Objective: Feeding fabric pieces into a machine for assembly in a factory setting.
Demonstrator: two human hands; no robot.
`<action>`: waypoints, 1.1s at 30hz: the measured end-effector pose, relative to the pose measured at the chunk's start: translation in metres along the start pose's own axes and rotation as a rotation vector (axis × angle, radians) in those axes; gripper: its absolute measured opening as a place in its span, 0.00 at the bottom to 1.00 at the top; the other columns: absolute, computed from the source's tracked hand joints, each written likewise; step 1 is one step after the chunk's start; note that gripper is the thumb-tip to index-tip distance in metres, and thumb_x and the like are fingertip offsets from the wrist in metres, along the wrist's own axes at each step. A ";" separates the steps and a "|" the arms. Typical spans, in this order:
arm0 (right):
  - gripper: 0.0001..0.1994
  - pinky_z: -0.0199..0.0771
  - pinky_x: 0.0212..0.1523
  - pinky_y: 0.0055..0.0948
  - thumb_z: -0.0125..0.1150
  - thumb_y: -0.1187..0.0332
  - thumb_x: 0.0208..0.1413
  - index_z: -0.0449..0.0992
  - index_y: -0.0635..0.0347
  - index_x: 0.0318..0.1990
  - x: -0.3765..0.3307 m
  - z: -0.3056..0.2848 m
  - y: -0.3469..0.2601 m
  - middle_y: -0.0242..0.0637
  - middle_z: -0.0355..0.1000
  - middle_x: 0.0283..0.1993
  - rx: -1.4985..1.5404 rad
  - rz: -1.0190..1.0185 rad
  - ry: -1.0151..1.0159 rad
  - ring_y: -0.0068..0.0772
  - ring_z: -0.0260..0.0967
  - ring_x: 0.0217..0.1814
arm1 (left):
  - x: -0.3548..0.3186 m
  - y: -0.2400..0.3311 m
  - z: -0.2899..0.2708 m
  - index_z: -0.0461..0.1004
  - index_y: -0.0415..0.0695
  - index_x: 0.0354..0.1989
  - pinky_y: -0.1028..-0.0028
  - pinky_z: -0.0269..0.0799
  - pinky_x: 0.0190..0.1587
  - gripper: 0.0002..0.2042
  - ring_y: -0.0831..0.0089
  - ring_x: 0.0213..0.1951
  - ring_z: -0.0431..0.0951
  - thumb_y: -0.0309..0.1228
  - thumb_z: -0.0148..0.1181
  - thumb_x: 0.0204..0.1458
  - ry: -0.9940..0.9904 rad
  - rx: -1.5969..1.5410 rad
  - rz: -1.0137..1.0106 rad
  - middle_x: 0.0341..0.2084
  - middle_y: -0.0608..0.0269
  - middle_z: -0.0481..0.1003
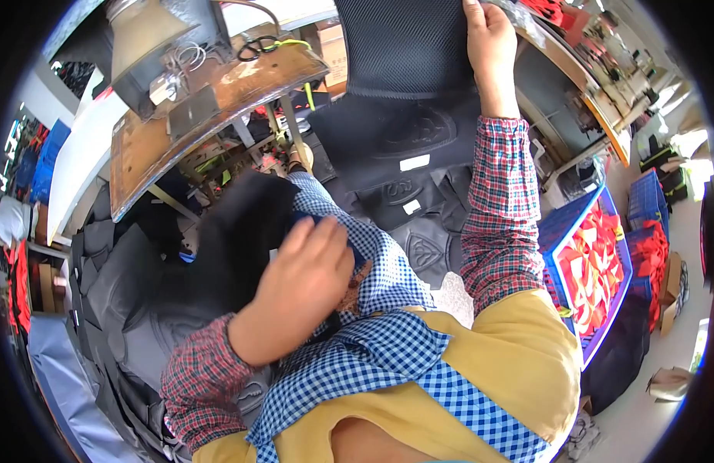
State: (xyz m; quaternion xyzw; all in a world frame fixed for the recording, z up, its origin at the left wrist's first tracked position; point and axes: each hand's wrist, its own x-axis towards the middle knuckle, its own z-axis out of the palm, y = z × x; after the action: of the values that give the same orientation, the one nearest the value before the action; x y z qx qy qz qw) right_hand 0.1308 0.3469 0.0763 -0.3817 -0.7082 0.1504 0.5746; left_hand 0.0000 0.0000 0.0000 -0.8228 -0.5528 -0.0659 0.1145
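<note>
My right hand (492, 48) is raised at the upper right, pinching the edge of a black panel (407, 65). That panel hangs down with a ribbed mesh upper part, a smooth lower part with an embossed emblem, and a small white label. Over my lap is my left hand (307, 274), slightly blurred, its fingers loosely bent and apart with nothing visible in them. Right beside it, a soft black fabric piece (245, 224) drapes across my knee, smeared by motion. Below the hanging panel lie more black embossed panels (428, 251), some with white labels.
A worn wooden sewing table (145, 158) with black-handled scissors (258, 48) stands at upper left. Dark panels (133, 332) are heaped at my left. To my right is a blue crate (559, 228) of red strips (596, 270); another wooden-edged table (604, 127) stands behind it.
</note>
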 end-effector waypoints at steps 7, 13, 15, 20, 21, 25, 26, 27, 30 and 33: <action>0.19 0.62 0.29 0.26 0.59 0.54 0.60 0.75 0.62 0.27 -0.036 -0.047 0.042 0.27 0.63 0.20 0.167 0.004 0.250 0.20 0.56 0.26 | -0.044 0.050 0.124 0.75 0.41 0.34 0.70 0.72 0.34 0.09 0.68 0.36 0.75 0.34 0.54 0.54 -0.143 -0.105 -0.266 0.30 0.61 0.73; 0.19 0.58 0.28 0.22 0.57 0.56 0.62 0.74 0.64 0.28 -0.073 -0.047 0.060 0.22 0.61 0.22 0.359 0.058 0.217 0.16 0.53 0.26 | -0.049 0.093 0.211 0.74 0.36 0.34 0.71 0.74 0.26 0.10 0.64 0.32 0.76 0.31 0.56 0.48 -0.186 -0.029 -0.467 0.27 0.55 0.74; 0.19 0.57 0.28 0.22 0.57 0.56 0.63 0.74 0.64 0.28 -0.081 -0.044 0.064 0.22 0.61 0.22 0.312 0.017 0.201 0.16 0.52 0.26 | -0.049 0.102 0.211 0.74 0.35 0.34 0.70 0.75 0.27 0.10 0.63 0.32 0.77 0.29 0.57 0.46 -0.129 -0.015 -0.536 0.27 0.54 0.74; 0.17 0.51 0.29 0.17 0.54 0.57 0.64 0.72 0.59 0.28 -0.099 -0.026 0.060 0.18 0.58 0.23 0.360 0.064 0.121 0.12 0.49 0.27 | -0.060 0.104 0.205 0.72 0.30 0.37 0.62 0.77 0.38 0.16 0.52 0.38 0.80 0.27 0.63 0.41 -0.447 -0.493 -0.755 0.33 0.39 0.76; 0.17 0.50 0.28 0.17 0.54 0.57 0.64 0.72 0.58 0.28 -0.103 -0.022 0.054 0.17 0.57 0.23 0.397 0.062 0.109 0.12 0.48 0.27 | -0.064 0.101 0.209 0.72 0.30 0.37 0.62 0.77 0.38 0.16 0.52 0.38 0.80 0.27 0.63 0.41 -0.437 -0.487 -0.782 0.33 0.39 0.76; 0.17 0.50 0.30 0.16 0.54 0.56 0.65 0.69 0.57 0.27 -0.113 -0.006 0.059 0.17 0.57 0.24 0.438 0.073 0.080 0.12 0.49 0.27 | -0.078 0.107 0.253 0.70 0.30 0.46 0.61 0.75 0.48 0.24 0.48 0.47 0.77 0.31 0.67 0.40 -0.401 -0.943 -0.998 0.43 0.39 0.76; 0.16 0.51 0.29 0.17 0.55 0.57 0.65 0.70 0.58 0.28 -0.110 -0.004 0.069 0.19 0.59 0.24 0.438 0.075 0.076 0.12 0.50 0.27 | -0.074 0.112 0.266 0.69 0.30 0.47 0.61 0.74 0.48 0.24 0.49 0.49 0.77 0.30 0.67 0.41 -0.398 -0.939 -1.039 0.43 0.39 0.75; 0.16 0.49 0.28 0.17 0.55 0.57 0.65 0.70 0.58 0.28 -0.112 -0.003 0.071 0.18 0.57 0.24 0.439 0.089 0.061 0.11 0.48 0.26 | -0.075 0.111 0.269 0.69 0.30 0.47 0.61 0.74 0.48 0.24 0.49 0.49 0.77 0.30 0.67 0.41 -0.398 -0.945 -1.050 0.43 0.39 0.75; 0.16 0.48 0.27 0.17 0.55 0.57 0.64 0.70 0.57 0.28 -0.114 0.008 0.072 0.17 0.56 0.23 0.449 0.103 0.054 0.11 0.47 0.26 | -0.081 0.111 0.278 0.69 0.30 0.44 0.60 0.74 0.46 0.22 0.48 0.46 0.77 0.27 0.66 0.41 -0.342 -1.055 -0.994 0.42 0.38 0.75; 0.16 0.48 0.27 0.17 0.55 0.57 0.64 0.70 0.57 0.27 -0.116 0.012 0.066 0.18 0.57 0.23 0.433 0.108 0.051 0.11 0.47 0.26 | -0.089 0.110 0.289 0.70 0.30 0.44 0.60 0.74 0.44 0.21 0.48 0.44 0.77 0.26 0.66 0.41 -0.294 -1.062 -0.969 0.40 0.38 0.75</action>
State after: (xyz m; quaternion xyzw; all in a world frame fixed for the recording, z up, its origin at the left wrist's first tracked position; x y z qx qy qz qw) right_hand 0.1499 0.3106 -0.0519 -0.2902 -0.6232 0.3198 0.6520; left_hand 0.0628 -0.0442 -0.3124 -0.4312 -0.7577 -0.2573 -0.4169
